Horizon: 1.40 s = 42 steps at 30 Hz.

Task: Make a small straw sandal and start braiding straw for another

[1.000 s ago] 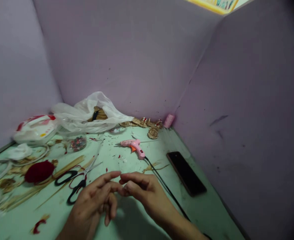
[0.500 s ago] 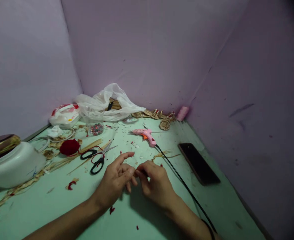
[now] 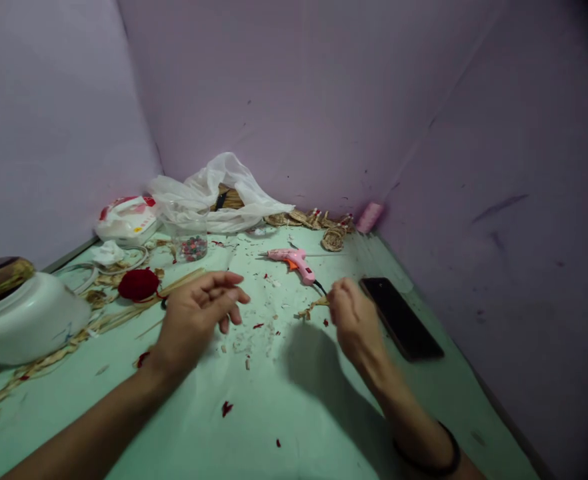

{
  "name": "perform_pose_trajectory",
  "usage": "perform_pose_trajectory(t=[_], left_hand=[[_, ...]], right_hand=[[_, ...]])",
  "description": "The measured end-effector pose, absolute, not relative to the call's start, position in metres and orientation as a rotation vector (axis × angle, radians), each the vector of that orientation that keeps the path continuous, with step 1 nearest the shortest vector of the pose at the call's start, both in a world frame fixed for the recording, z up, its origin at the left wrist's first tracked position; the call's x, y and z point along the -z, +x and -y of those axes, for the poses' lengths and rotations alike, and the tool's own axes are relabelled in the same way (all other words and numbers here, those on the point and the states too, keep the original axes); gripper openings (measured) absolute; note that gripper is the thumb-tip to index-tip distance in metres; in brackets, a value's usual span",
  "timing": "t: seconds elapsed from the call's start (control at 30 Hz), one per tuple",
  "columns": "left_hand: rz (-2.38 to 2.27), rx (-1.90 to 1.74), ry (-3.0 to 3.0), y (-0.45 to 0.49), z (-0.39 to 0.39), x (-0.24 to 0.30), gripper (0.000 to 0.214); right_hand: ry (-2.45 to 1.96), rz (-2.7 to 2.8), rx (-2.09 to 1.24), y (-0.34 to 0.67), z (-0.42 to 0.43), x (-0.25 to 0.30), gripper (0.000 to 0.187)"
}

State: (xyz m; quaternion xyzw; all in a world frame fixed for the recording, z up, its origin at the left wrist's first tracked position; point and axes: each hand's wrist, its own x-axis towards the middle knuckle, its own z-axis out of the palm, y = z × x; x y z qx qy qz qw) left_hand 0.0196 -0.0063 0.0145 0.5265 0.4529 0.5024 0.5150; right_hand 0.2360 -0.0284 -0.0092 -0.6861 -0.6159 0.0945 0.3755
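Observation:
My left hand point(image 3: 194, 317) hovers over the left-middle of the green table, fingers apart and loosely bent, nothing visible in it. It covers most of the scissors, leaving only a bit of black handle in sight. My right hand point(image 3: 355, 319) is raised between the pink glue gun point(image 3: 294, 260) and the dark phone point(image 3: 401, 320). Its fingers are curled closed, and whatever they may hold is hidden. The glue gun lies on its side, nozzle to the left, its black cord passing behind my right hand. A ball of red yarn point(image 3: 138, 285) rests left of my left hand.
A clear cup of beads point(image 3: 194, 248), a white plastic bag point(image 3: 224, 180) and woven straw pieces point(image 3: 333, 238) stand along the back. At left is a white pot-like container point(image 3: 29, 327). Straw strips point(image 3: 119, 317) and red scraps point(image 3: 227, 409) lie scattered. Purple walls enclose the table.
My hands were together with fingertips meeting; now they are apart. The left hand has moved left over the scissors, and the right has moved right and up, its fingers curled.

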Motion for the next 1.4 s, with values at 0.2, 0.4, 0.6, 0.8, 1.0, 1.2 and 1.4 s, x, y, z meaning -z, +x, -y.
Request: perform_pose_trajectory(t=[0.2,0.4,0.6,0.8,1.0,1.2,1.4], left_hand=[[-1.127,-1.54,1.143,-0.006,-0.012,-0.028,0.015],[-1.157,-1.48,1.178,-0.004,-0.008,-0.026,0.015],[-1.209,-1.388,1.293,0.005,-0.001,-0.021,0.016],[-1.11,-1.063,1.352,0.014,0.007,-0.023,0.02],[-0.857,-0.639,1.181,0.014,0.001,-0.011,0.035],[-0.857,-0.592,1.26,0.017,0.003,-0.004,0.031],[-0.838,-0.505,1.351,0.016,0.003,-0.01,0.011]], right_hand=[[-1.756,1.88,0.033,0.266,0.012,0.013,0.022],[-1.487,2.427,-0.021,0.262,0.0,0.029,0.023],[-1.36,2.115,-0.362,0.245,0.001,0.024,0.011],[-1.124,1.141,-1.571,0.195,0.03,-0.004,0.022],[-1.115,0.894,-1.788,0.178,0.037,0.005,0.032],[-1.2,1.06,-1.75,0.178,0.04,0.014,0.032],[-1.19,1.137,-1.756,0.177,0.044,0.013,0.03]])
